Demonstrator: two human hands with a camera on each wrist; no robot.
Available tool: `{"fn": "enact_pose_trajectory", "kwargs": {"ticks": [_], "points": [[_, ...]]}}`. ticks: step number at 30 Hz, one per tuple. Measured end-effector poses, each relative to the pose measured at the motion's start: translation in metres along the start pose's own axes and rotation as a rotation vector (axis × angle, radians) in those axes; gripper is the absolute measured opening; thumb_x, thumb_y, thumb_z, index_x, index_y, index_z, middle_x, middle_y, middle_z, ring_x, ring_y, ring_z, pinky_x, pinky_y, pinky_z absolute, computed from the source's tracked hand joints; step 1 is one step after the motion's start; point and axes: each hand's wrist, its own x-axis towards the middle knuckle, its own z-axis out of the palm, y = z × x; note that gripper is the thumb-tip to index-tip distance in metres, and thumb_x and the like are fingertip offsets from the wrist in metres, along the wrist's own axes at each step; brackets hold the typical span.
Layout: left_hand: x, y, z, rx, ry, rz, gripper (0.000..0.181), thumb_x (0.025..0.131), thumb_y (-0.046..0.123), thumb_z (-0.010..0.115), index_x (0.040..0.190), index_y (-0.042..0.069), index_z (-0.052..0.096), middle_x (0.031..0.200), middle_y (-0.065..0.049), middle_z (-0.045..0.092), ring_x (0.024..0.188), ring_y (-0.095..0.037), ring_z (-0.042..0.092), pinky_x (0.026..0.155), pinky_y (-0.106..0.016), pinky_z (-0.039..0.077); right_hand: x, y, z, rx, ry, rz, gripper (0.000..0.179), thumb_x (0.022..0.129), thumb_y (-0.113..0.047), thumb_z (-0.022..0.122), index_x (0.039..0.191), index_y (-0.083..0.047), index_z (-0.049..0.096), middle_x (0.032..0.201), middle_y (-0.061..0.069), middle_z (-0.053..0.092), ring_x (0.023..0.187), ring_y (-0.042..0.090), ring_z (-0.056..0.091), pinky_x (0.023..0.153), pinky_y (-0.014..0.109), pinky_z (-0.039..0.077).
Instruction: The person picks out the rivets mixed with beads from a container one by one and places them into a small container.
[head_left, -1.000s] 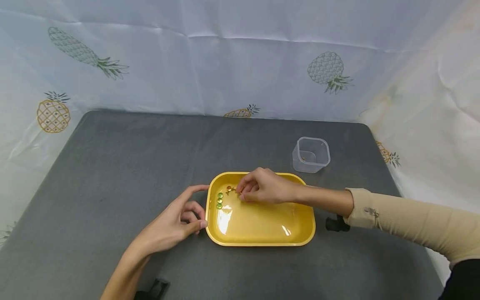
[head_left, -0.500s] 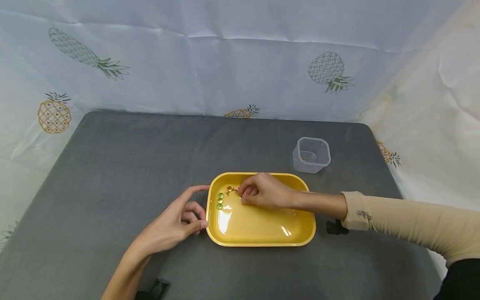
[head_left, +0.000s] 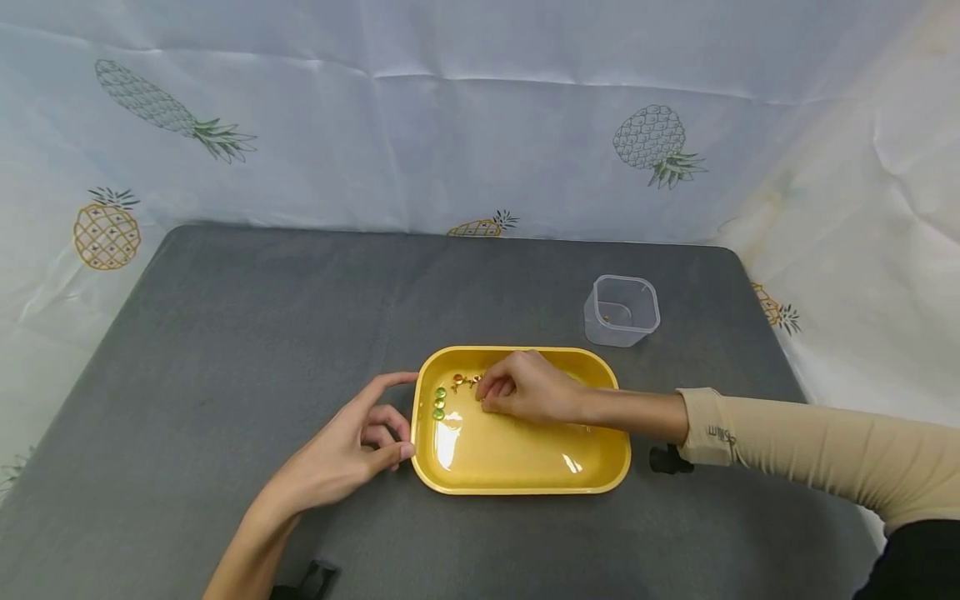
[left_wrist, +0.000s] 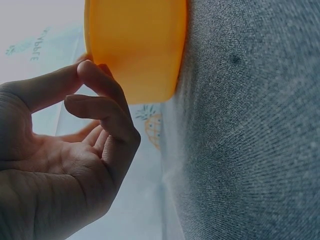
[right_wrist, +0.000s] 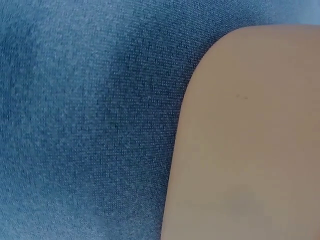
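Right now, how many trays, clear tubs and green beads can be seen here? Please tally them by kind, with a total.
Yellow tray: 1
Clear tub: 1
Green beads: 3 visible
Total: 5, leaving out the orange and gold pieces, too small and partly hidden to count.

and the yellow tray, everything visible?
Yellow tray: glossy, plastic-looking, rounded rectangle with raised walls, lying flat on the gray table. Three green pieces and some small orange-gold bits lie toward its left end. The left hand touches its left side; the right hand reaches inside, contact unclear.
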Motion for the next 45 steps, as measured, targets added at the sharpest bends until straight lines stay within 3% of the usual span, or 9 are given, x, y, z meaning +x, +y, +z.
{"fn": "enact_pose_trajectory", "kwargs": {"ticks": [34, 45], "points": [[-0.001, 0.0, 0.001, 0.001, 0.0, 0.004, 0.081, 0.099, 0.006, 0.078, 0.165, 0.014, 0.032, 0.098, -0.013, 0.068, 0.069, -0.023, 0.069, 0.069, -0.028, 0.055, -0.006, -0.003, -0.011, 0.068, -0.052, -0.027, 0.006, 0.096, -0.006, 0.08, 0.1, -0.009, 0.084, 0.09, -0.001, 0.081, 0.078, 0.002, 0.07, 0.077, 0.021, 0.061], [-0.001, -0.003, 0.001, -0.014, -0.008, 0.046, 0.079, 0.1, 0.006, 0.076, 0.165, 0.012, 0.031, 0.097, -0.013, 0.068, 0.069, -0.021, 0.068, 0.068, -0.028, 0.055, -0.012, -0.011, -0.018, 0.081, -0.058, -0.055, 0.008, 0.097, -0.007, 0.081, 0.104, -0.007, 0.084, 0.094, 0.004, 0.083, 0.081, 0.003, 0.072, 0.077, 0.024, 0.063]]}}
